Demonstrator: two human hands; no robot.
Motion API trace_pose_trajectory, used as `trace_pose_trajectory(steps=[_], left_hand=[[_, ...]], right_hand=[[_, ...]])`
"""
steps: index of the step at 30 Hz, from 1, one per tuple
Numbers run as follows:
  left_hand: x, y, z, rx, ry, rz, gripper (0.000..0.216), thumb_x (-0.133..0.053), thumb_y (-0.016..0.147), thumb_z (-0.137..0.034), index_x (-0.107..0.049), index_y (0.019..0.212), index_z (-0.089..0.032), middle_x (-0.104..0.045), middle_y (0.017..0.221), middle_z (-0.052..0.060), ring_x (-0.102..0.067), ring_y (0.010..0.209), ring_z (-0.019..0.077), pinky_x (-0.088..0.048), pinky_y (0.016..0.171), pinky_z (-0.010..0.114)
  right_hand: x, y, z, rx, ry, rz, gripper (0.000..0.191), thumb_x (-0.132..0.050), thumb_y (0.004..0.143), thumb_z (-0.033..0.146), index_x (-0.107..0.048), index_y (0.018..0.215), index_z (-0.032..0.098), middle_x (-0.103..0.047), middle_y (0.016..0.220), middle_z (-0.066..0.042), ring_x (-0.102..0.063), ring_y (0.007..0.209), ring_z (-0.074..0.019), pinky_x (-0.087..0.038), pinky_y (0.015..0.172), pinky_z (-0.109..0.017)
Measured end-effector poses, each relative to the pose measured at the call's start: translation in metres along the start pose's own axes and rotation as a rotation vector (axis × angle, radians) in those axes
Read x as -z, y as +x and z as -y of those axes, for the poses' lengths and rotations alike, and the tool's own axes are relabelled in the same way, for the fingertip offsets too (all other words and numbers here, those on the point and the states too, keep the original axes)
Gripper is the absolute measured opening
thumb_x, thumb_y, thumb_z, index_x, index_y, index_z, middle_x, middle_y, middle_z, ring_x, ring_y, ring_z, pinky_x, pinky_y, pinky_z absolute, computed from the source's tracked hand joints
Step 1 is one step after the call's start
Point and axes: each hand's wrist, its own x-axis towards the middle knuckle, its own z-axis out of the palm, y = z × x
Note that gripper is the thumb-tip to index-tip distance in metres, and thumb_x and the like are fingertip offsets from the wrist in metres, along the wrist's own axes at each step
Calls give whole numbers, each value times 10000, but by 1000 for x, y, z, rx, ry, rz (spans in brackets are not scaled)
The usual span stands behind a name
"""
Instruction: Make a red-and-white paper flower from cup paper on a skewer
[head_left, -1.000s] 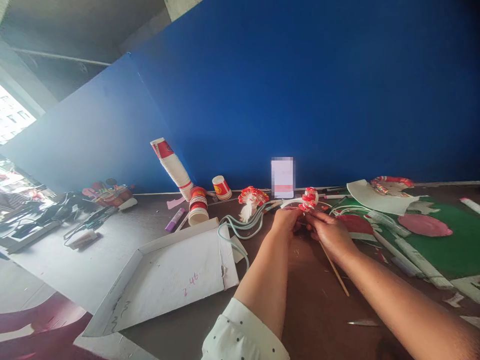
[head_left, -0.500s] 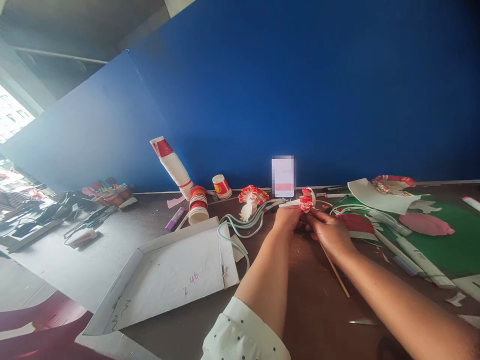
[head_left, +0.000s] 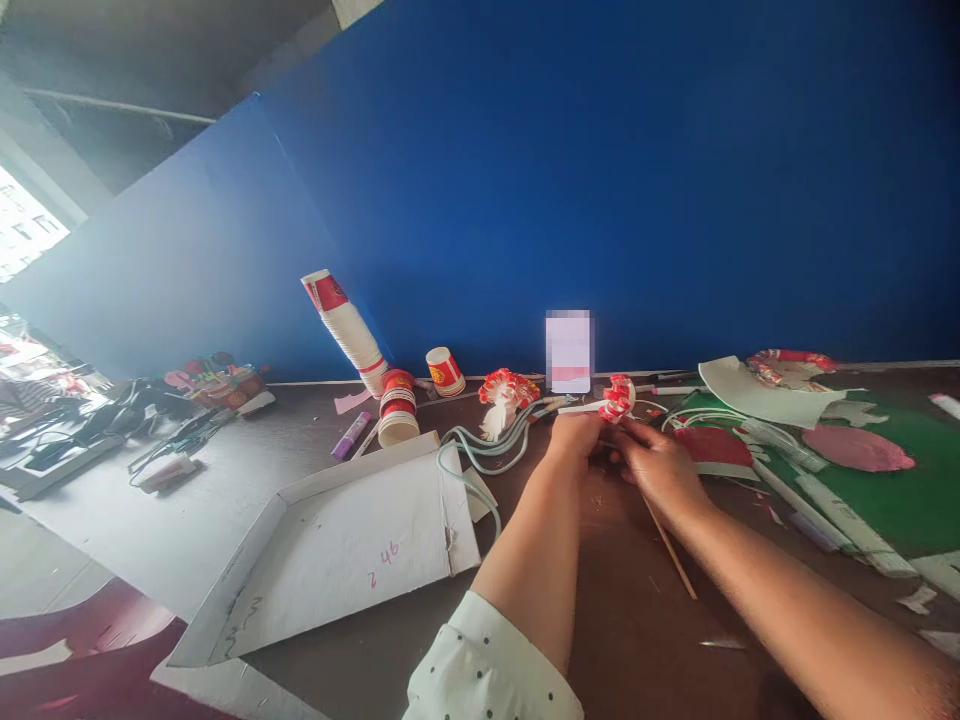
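Note:
A small red-and-white paper-curl flower point(head_left: 618, 397) sits on the top of a thin wooden stick point(head_left: 670, 560). My left hand point(head_left: 574, 440) and my right hand point(head_left: 654, 463) meet just below it, fingers pinched together on the stick under the flower. The stick runs down and to the right under my right hand, across the brown table point(head_left: 637, 620). A second red-and-white paper flower point(head_left: 504, 393) lies to the left of my hands, beside pale green-white cut strips point(head_left: 480, 455).
A white cardboard tray point(head_left: 337, 550) lies at front left. Paper cups point(head_left: 397, 408), a leaning cup stack point(head_left: 346, 330), a single cup point(head_left: 445, 372) and a purple glue stick point(head_left: 351, 437) stand behind it. Green sheet point(head_left: 892, 480), pink cutouts and rolled paper tubes fill the right. A blue wall point(head_left: 600, 180) closes the back.
The flower shifts a little between my fingers; my hands stay in the same place, with only a slight camera shift.

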Motion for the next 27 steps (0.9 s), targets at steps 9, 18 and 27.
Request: trace_pose_trajectory(steps=[9,18,27], left_hand=[[-1,-3,-3,8,-49,15,107,-725,628,-118,-627,656,-150,-524,532,-39,-390,400,52,-276,422,205],[-1,-6,-3,24,-39,10,103,-698,686,-113,-612,634,-136,-484,475,-41,-367,383,53,-261,424,217],[0,-6,-5,43,-146,43,219,-804,611,-162,-589,605,-117,-501,512,-20,-412,439,54,-269,438,208]], right_hand=[[-1,1,-3,25,-31,-10,469,-579,789,348,-683,1215,178,-629,569,-13,-546,484,-155,-458,458,-266],[-5,0,-3,44,103,-39,401,-626,731,310,-652,1108,177,-681,718,-46,-592,550,-167,-418,428,-246],[-4,-7,7,-28,186,-11,292,-640,708,307,-674,976,195,-596,608,5,-549,550,-141,-390,445,-224]])
